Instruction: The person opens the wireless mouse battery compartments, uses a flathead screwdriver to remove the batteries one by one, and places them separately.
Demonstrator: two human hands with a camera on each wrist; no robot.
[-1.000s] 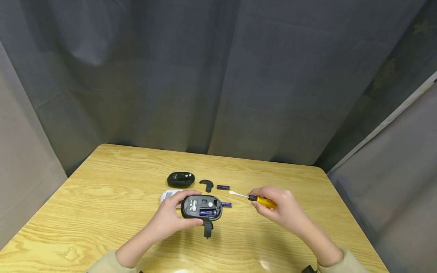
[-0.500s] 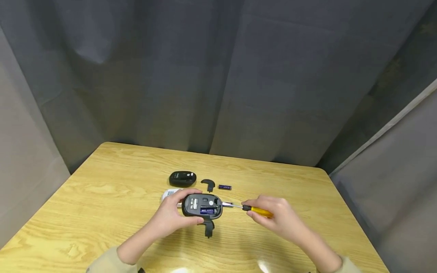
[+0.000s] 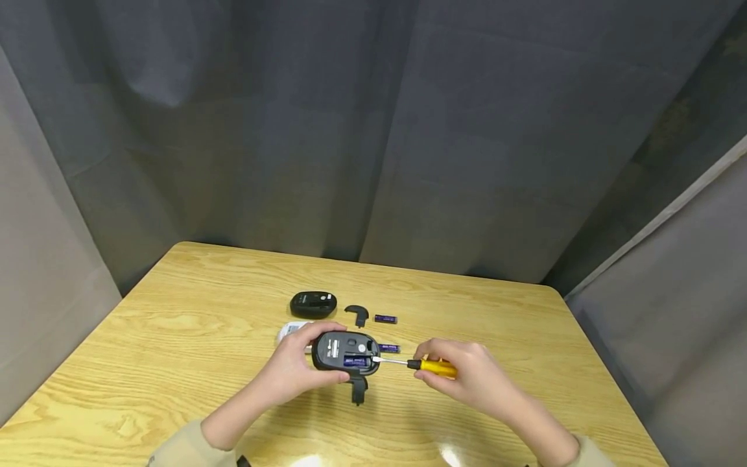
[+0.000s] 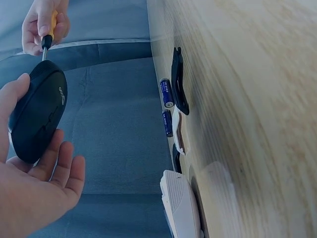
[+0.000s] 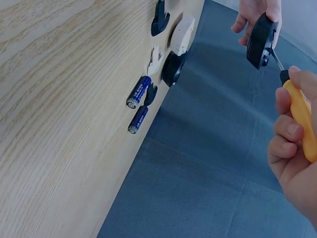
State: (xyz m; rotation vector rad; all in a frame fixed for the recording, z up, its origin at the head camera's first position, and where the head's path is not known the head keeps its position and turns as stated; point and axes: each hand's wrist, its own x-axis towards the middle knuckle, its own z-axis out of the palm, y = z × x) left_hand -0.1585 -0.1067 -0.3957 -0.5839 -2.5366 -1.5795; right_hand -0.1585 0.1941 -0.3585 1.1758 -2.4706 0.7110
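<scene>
My left hand (image 3: 297, 363) grips a black wireless mouse (image 3: 335, 345), lifted above the table with its underside facing me. Its battery compartment is uncovered, and a purple-blue battery (image 3: 355, 361) lies inside. In my right hand (image 3: 467, 373) is a flat-blade screwdriver (image 3: 438, 368) with a yellow handle, pinched between thumb and fingers. The blade's tip meets the right end of the compartment, beside the battery. From the left wrist view, the mouse (image 4: 42, 106) shows its smooth top, and the screwdriver shaft (image 4: 44, 53) partly disappears behind it.
On the wooden table (image 3: 192, 337) sit another black mouse (image 3: 313, 304) and a white mouse (image 4: 181, 203), partly hidden by my left hand in the head view. Two loose batteries (image 3: 386, 319), two black covers (image 3: 358, 391) and a white cover (image 5: 155, 60) lie nearby. Grey curtains surround the table.
My right hand has brought the screwdriver left and down, so its tip has gone from clear of the mouse to the compartment's right end. The left hand and mouse stay nearly still.
</scene>
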